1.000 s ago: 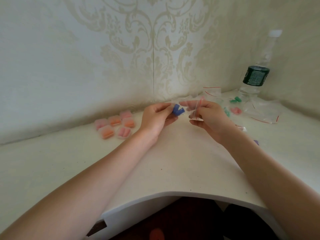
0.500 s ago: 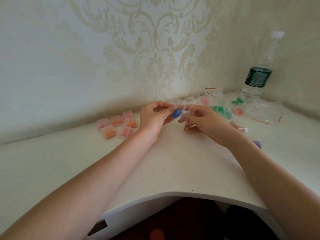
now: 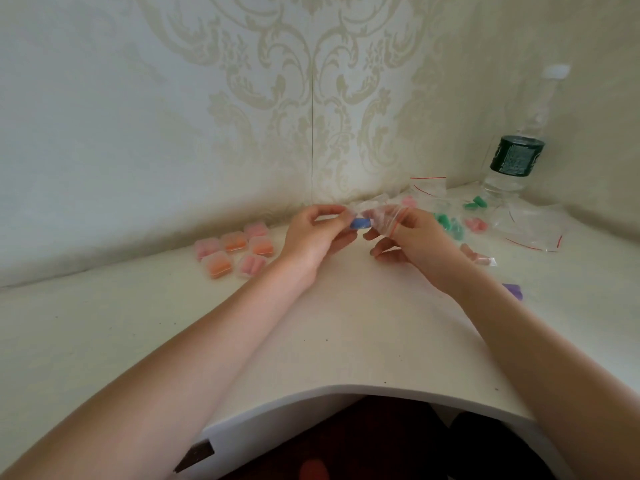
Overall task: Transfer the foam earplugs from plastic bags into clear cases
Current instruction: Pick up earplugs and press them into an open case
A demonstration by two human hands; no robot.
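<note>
My left hand point(image 3: 311, 233) pinches blue foam earplugs point(image 3: 360, 223) between thumb and fingers, above the white table. My right hand point(image 3: 415, 237) pinches a small clear plastic bag point(image 3: 388, 218) with a red zip strip, right beside the blue earplugs. Several clear cases point(image 3: 235, 252) filled with orange and pink earplugs lie in a cluster to the left. Bags of green earplugs point(image 3: 450, 225) and pink earplugs point(image 3: 474, 224) lie behind my right hand.
A water bottle point(image 3: 516, 157) with a dark green label stands in the back right corner. Empty clear bags point(image 3: 530, 230) lie near it. A purple earplug point(image 3: 512, 291) shows beside my right forearm. The table's curved front edge point(image 3: 346, 389) is near me.
Both hands moved slightly down and closer together. The blue earplugs, earlier held clear of the bag, now sit tucked in my left fingers against the bag's mouth.
</note>
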